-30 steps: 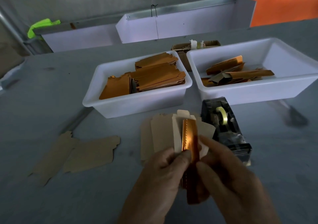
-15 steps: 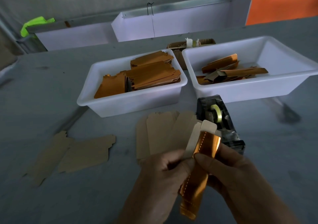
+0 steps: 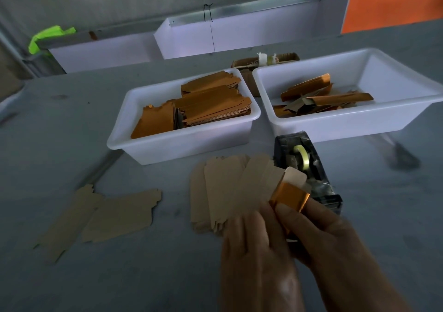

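Since the earlier frames, the orange carton [image 3: 288, 197] changes from a long flat strip, standing up between the hands, to a short squared tube that points away from the person, and both hands are now a little more forward and to the right, close to the tape dispenser [image 3: 304, 165]. In the head view, the left hand [image 3: 254, 251] holds the carton at its left edge with curled fingers, and the right hand [image 3: 328, 235] grips it from the right side, with the thumb lying on the shiny upper face. So both hands are closed around the same carton, which is lifted above the table, and its far end with the pale flap [image 3: 296, 176] is not closed yet. Just beyond the right hand sits the tape dispenser, and the carton's far end covers a part of it in this view. Beyond the left hand lies a pile of flat brown blanks [image 3: 223, 191], and far to the left of both hands are two more blanks [image 3: 115, 213]. Further ahead stand two white tubs: the tub of flat orange blanks [image 3: 182, 141] beyond the left hand, and the tub of folded cartons [image 3: 335, 124] beyond the right hand. I judge that the step in hand is the shaping of one blank into a box. The next move probably needs the flap tucked in while one hand keeps the tube square, perhaps with tape, before the carton goes to the folded ones.
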Demonstrator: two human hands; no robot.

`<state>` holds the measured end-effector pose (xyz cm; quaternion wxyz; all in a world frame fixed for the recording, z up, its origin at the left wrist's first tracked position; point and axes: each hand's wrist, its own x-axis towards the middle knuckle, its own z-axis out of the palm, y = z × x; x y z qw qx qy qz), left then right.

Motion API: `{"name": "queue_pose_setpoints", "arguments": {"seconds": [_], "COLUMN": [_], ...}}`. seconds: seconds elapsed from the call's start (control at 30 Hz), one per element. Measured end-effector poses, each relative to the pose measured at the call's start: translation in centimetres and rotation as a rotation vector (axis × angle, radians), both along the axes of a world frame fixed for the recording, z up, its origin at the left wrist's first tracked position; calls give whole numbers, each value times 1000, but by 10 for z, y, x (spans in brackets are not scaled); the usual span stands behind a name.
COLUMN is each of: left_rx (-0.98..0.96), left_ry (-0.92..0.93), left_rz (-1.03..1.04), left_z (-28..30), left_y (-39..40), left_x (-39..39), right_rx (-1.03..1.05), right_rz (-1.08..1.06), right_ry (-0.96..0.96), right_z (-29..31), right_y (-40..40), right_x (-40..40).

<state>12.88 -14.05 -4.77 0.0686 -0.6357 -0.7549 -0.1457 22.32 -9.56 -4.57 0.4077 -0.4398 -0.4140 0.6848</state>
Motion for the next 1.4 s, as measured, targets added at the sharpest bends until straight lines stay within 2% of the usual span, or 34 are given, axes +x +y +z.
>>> {"name": "queue_pose_setpoints", "arguments": {"seconds": [0.07, 0.1, 0.17, 0.23, 0.27, 0.33, 0.37, 0.43, 0.5, 0.57, 0.67, 0.73, 0.8, 0.87, 0.9, 1.0, 1.07, 1.3, 1.4], "left_rx": [-153, -149, -106, 50, 66, 68, 65, -127, -280, -362, -352, -285, -214, -164, -159, -191, -195, -77, -67], "left_ry": [12, 8, -58, -85, -171, -527, -759, -1243, -1476, -1628, -1687, -1688, -1681, -1692, -1702, -1745, -1751, -1847, -1844], "left_rz": [-14, -15, -17, -16, -53, -61, 25, 130, 79, -10, -15, 51, 119, 186, 219, 268, 268, 198, 193], "left_z": [-2, -4, -2, -4, -6, -3, 2, 9, 13, 17, 15, 12, 11, 9, 7, 4, 1, 2, -4], "left_y": [4, 5, 2, -1, -4, -7, -5, -2, 0, 0, 2, 5, 8, 11, 13, 16, 19, 23, 26], "left_x": [5, 8, 14, 14, 10, 2, -3, -16, -28, -32, -29, -22, -13, -4, -1, 8, 13, 19, 21], "right_rx": [0, 4, 17, 9, 1, -2, 4, 7, 7, -5, 15, 173, 383, 442, 403, 164, 104, 240, 230], "right_rz": [-4, 5, -11, -49, -53, -38, -25, -11, 8, 25, 105, 89, -90, -266, -284, -138, -82, -7, -6], "right_ry": [-25, -53, -107, -118, -104, -83, -78, -86, -96, -109, -169, -262, -457, -611, -619, -507, -479, -519, -520], "right_z": [1, 0, -3, -5, -5, -6, -5, -1, 1, 4, 12, 18, 18, 13, 8, -7, -10, -8, -8], "right_y": [-1, -2, -2, 0, 0, 0, 0, -1, -1, 0, 2, 3, 11, 23, 29, 42, 46, 45, 47], "right_x": [0, 1, 2, 2, 2, 3, 4, 4, 6, 8, 11, 17, 34, 53, 61, 69, 68, 60, 56]}}
